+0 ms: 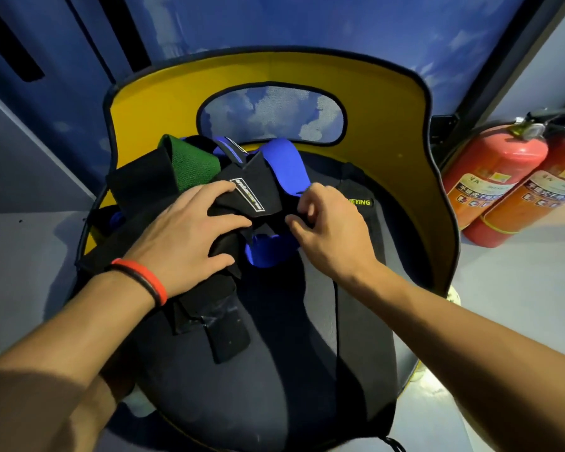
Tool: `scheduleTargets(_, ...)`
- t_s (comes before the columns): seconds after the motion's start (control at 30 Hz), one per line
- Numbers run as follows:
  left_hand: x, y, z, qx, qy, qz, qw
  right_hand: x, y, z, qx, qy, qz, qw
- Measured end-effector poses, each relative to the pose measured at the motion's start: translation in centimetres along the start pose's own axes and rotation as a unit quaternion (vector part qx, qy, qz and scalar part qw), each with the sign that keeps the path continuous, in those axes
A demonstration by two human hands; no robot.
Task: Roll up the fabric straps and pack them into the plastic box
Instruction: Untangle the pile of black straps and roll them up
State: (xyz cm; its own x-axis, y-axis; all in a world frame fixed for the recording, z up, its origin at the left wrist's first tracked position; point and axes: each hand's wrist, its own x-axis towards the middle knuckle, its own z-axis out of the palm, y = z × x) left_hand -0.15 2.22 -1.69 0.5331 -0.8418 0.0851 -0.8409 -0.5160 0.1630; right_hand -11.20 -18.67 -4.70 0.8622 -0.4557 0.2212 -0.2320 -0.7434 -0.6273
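Note:
A heap of fabric straps lies on a black chair seat [274, 353]: a black strap with a small label [247, 194], a blue strap [284, 166] and a green strap [190, 164]. My left hand [183, 236], with a red and black wristband, grips the black strap, thumb and fingers curled round a fold. My right hand [327, 226] pinches the edge of the black-and-blue strap just right of the label. A loose black strap end [222, 334] hangs toward me over the seat. No plastic box is in view.
The chair has a yellow curved backrest [415, 177] with a mesh window [271, 115]. Two red fire extinguishers [503, 181] lean on the floor at the right. A blue wall [274, 24] stands behind the chair.

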Motion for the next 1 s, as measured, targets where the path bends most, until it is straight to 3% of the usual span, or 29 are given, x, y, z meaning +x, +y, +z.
scheduleTargets(0.13, -0.2, 0.1, 0.4, -0.025, -0.003, -0.019, 0.999, 1.5, -1.2, 1.3, -0.046, -0.010, -0.121, 0.992)
scheduleTargets(0.3, -1.0, 0.5, 0.9, -0.022, -0.020, -0.056, 0.998, 2.6, -1.4, 3.7, -0.118, -0.031, -0.157, 0.980)
scheduleTargets(0.53, -1.3, 0.4, 0.6, 0.057, -0.044, -0.072, 0.995, 3.7, -1.5, 2.5, -0.051, 0.025, -0.089, 0.994)
scheduleTargets(0.7, -1.7, -0.1, 0.5, 0.056, -0.048, -0.104, 0.992, 6.1, 0.4, -0.3, 0.081, 0.062, 0.104, 0.989)
scheduleTargets(0.77, -1.6, -0.1, 0.6, 0.060, -0.050, -0.101, 0.992, 6.4, 1.2, -0.6, 0.098, 0.048, 0.142, 0.984)
scheduleTargets(0.9, -1.5, -0.1, 0.3, 0.068, -0.062, -0.095, 0.991, 6.1, 1.3, 0.3, 0.127, 0.025, 0.162, 0.978)
scheduleTargets(1.0, -1.6, -0.3, 0.1, 0.075, -0.061, -0.076, 0.992, 5.8, 0.7, 0.4, 0.110, 0.003, 0.130, 0.985)
